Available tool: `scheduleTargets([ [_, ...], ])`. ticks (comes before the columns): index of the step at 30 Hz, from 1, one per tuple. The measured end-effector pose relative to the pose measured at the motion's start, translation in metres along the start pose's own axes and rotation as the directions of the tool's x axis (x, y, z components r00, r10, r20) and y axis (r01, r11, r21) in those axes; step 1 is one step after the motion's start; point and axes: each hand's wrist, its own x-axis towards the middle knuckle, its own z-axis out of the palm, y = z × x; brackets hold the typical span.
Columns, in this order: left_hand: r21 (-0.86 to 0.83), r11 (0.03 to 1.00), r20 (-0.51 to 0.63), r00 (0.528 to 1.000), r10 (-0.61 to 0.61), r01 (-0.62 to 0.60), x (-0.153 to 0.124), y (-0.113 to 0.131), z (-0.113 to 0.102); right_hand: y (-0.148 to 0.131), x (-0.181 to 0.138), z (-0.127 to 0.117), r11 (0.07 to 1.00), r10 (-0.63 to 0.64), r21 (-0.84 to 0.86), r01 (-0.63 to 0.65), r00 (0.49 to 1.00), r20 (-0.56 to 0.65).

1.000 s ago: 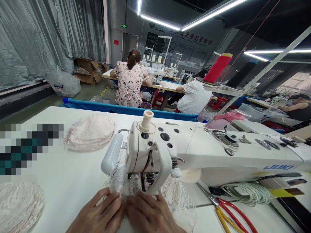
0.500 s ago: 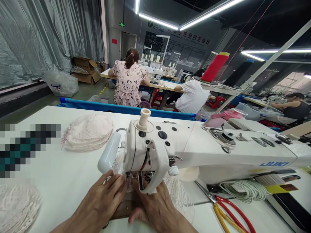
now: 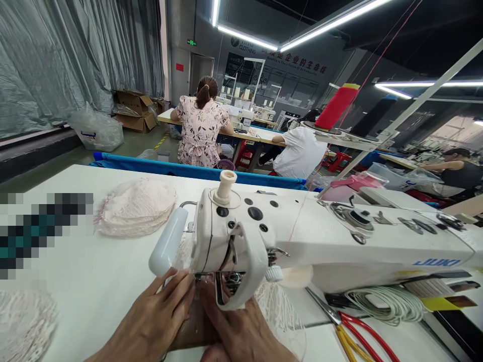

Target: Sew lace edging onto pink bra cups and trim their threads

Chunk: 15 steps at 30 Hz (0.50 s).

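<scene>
A white sewing machine (image 3: 241, 231) stands over a piece of white lace fabric (image 3: 184, 254), most of which is covered by the machine head and fingers. Left of the needle area, my left hand (image 3: 160, 314) has its fingers close together and bent, with the tips gripping the lace. My right hand (image 3: 241, 329) reaches in under the machine head on the other side. Its fingertips are hidden behind the white guard, and its thumb is tucked low at the bottom edge. Loose white fringe (image 3: 281, 311) hangs to the right of that hand.
Stacks of pale lace pieces lie at the back left (image 3: 136, 207) and front left (image 3: 26, 322). Scissors (image 3: 345, 322) with red and yellow handles and a coil of pale cord (image 3: 388, 304) lie on the right. Co-workers sit beyond the blue cloth trough (image 3: 196, 170).
My right thumb has drawn down and back toward the bottom edge. My left fingers have shifted slightly left and down, beside the machine head. The view has shifted slightly.
</scene>
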Motion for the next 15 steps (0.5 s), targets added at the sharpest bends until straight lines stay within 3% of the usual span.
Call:
scheduleTargets([
  [4, 0.048, 0.999, 0.001, 1.000, 0.018, -0.018, -0.009, 0.004, 0.003, -0.006, -0.004, 0.006, 0.997, 0.021, 0.073, -0.014, 0.996, -0.084],
  [12, 0.081, 0.995, -0.002, 0.999, 0.051, -0.051, -0.011, 0.009, 0.001, -0.003, -0.014, 0.015, 0.998, -0.057, -0.015, 0.057, 0.998, 0.019],
  [15, 0.095, 0.994, 0.005, 0.999, 0.052, -0.053, -0.012, 0.009, 0.002, -0.003, -0.015, 0.014, 0.998, -0.049, -0.037, 0.050, 0.999, 0.003],
])
